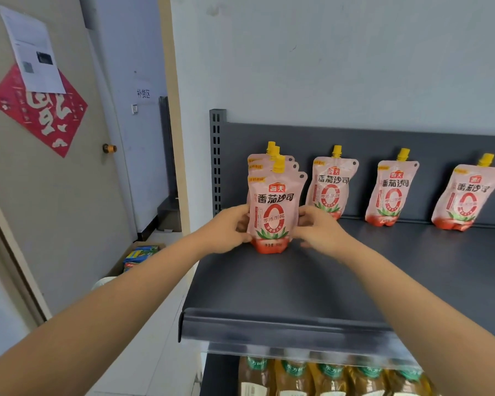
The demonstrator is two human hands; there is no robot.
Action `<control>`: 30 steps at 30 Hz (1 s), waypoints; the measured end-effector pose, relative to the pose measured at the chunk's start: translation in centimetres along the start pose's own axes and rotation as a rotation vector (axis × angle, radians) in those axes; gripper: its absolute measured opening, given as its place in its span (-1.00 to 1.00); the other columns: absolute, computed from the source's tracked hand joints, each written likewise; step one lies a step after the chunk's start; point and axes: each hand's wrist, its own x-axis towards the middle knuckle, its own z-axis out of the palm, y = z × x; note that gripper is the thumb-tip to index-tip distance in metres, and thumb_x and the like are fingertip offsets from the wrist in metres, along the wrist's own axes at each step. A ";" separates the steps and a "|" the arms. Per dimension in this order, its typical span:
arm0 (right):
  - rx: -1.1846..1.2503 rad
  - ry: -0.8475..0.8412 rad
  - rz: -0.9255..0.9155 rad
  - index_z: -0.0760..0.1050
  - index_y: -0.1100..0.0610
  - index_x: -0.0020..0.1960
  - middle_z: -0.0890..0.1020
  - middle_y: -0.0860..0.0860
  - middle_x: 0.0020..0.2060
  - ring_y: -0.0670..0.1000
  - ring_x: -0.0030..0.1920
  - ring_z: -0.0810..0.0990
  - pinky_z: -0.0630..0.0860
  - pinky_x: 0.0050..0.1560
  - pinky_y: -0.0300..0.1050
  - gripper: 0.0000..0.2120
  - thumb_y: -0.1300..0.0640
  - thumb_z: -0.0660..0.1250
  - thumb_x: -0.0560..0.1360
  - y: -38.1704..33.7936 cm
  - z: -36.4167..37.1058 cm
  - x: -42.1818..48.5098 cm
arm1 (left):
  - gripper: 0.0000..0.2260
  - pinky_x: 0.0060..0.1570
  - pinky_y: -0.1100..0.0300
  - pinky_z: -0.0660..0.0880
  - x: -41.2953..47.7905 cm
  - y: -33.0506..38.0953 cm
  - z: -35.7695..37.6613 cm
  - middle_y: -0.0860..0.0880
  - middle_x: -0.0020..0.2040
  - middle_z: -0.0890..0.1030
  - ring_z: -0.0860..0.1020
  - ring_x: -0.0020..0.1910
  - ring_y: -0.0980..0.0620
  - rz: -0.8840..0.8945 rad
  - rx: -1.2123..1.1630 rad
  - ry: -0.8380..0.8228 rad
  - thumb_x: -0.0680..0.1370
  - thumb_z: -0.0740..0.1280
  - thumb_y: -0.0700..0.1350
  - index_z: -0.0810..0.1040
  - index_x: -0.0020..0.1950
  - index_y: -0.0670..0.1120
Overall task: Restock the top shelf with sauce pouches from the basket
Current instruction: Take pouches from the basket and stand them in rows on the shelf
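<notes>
a: talk me through your grip.

b: both hands are on one pouch. my left hand (232,228) pinches the left edge of the front pouch (272,212) and my right hand (315,227) pinches its right edge, fingers curled round the sides.

a: and where is it?

b: upright, base down on the top shelf (326,281) at the left end, near the slotted post (217,161). it stands in front of the two rear pouches (257,164), which line up behind it. i can't tell if it touches them. three single pouches (392,192) stand farther right against the back panel, well apart from each other.

a: what could go wrong?

b: it's a soft pouch on a narrow base. if i let go while it leans, i'd expect it to flop forward onto the bare shelf. it could also fall back and knock the rear pouches over one after the other.

a: anything else?

b: a sideways nudge. the shelf's left side looks open in front of the post, so a push from my right hand could slide the pouch off toward the floor, where a cardboard box (139,254) sits. squeezing too hard could buckle it so it won't stand.

a: the basket?

b: not in view, so i can't say how many remain.
</notes>
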 end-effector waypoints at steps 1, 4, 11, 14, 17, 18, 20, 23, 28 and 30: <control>-0.107 0.003 -0.019 0.48 0.14 0.13 0.61 -0.02 -0.08 -0.04 -0.09 0.58 0.56 -0.03 -0.10 -0.74 0.24 0.38 0.46 0.5 -0.2 0.3 | -0.52 0.21 0.02 0.51 0.1 -0.1 0.1 -0.01 0.21 0.59 0.57 0.15 0.03 0.000 0.007 0.008 0.48 0.39 -0.30 0.42 0.36 -0.02; -0.296 0.002 -0.061 0.58 0.20 0.00 0.67 0.08 -0.14 0.03 -0.15 0.62 0.58 0.01 -0.03 -0.89 0.19 0.37 0.49 1.6 0.1 1.0 | -0.59 0.13 0.12 0.54 0.1 0.0 0.1 -0.03 0.15 0.62 0.61 0.05 0.04 -0.015 0.024 0.044 0.49 0.39 -0.28 0.47 0.31 -0.03; -0.383 -0.013 -0.143 0.52 0.13 -0.12 0.65 0.03 -0.21 0.04 -0.14 0.62 0.55 0.02 -0.05 -0.93 0.16 0.31 0.54 2.6 0.5 1.7 | -0.65 0.17 0.04 0.52 0.3 -0.3 -0.4 -0.01 0.05 0.67 0.63 -0.01 0.03 -0.006 0.297 0.093 0.50 0.41 -0.12 0.52 0.28 -0.02; -0.435 -0.018 -0.188 0.45 0.07 -0.08 0.58 -0.02 -0.18 0.02 -0.12 0.56 0.51 0.03 -0.08 -0.94 0.14 0.26 0.57 2.7 0.5 2.2 | -0.64 0.17 0.05 0.51 0.3 -0.2 -0.6 0.01 0.06 0.67 0.62 0.00 0.03 0.003 0.370 0.099 0.52 0.39 -0.06 0.50 0.30 -0.01; -0.507 -0.063 -0.215 0.45 0.10 0.05 0.57 -0.01 -0.08 -0.01 -0.08 0.51 0.48 0.06 -0.10 -0.89 0.10 0.18 0.61 2.8 0.5 2.4 | -0.64 0.16 0.04 0.52 0.7 -0.3 -0.8 0.02 0.07 0.67 0.62 0.00 0.04 0.010 0.395 0.076 0.52 0.39 -0.05 0.48 0.32 0.00; -0.530 -0.077 -0.220 0.45 0.12 0.10 0.57 0.01 -0.03 -0.02 -0.06 0.50 0.47 0.08 -0.10 -0.85 0.09 0.16 0.62 2.9 0.5 2.5 | -0.63 0.16 0.04 0.52 0.8 -0.4 -0.9 0.02 0.07 0.67 0.62 0.01 0.04 0.009 0.409 0.071 0.52 0.38 -0.05 0.47 0.32 0.01; -0.571 -0.100 -0.235 0.45 0.14 0.14 0.56 0.02 0.03 -0.01 -0.03 0.49 0.44 0.09 -0.12 -0.81 0.09 0.14 0.62 2.8 0.4 2.6 | -0.63 0.17 0.06 0.51 1.0 -0.4 -1.0 0.03 0.09 0.66 0.61 0.02 0.04 0.013 0.434 0.065 0.53 0.38 -0.03 0.46 0.32 0.02; -0.607 -0.108 -0.253 0.44 0.14 0.11 0.57 0.05 0.03 -0.02 -0.04 0.48 0.46 0.11 -0.09 -0.83 0.09 0.14 0.62 2.8 0.2 2.6 | -0.62 0.18 0.06 0.51 1.1 -0.6 -1.0 0.05 0.11 0.65 0.60 0.05 0.05 0.022 0.458 0.054 0.53 0.36 -0.02 0.44 0.34 0.03; -0.616 -0.127 -0.265 0.44 0.14 0.10 0.57 0.03 0.02 0.00 -0.03 0.50 0.46 0.12 -0.07 -0.83 0.09 0.14 0.62 3.1 -0.2 2.3 | -0.64 0.15 0.08 0.51 1.1 -0.8 -0.7 0.05 0.11 0.64 0.59 0.05 0.06 0.037 0.482 0.040 0.55 0.35 -0.02 0.43 0.34 0.01; -0.611 -0.132 -0.254 0.45 0.15 0.13 0.59 0.04 0.06 0.03 0.02 0.53 0.47 0.14 -0.04 -0.81 0.08 0.15 0.62 3.1 -0.4 2.2 | -0.65 0.13 0.10 0.51 1.2 -0.8 -0.5 0.06 0.11 0.64 0.59 0.04 0.07 0.039 0.476 0.040 0.55 0.35 -0.03 0.44 0.32 0.00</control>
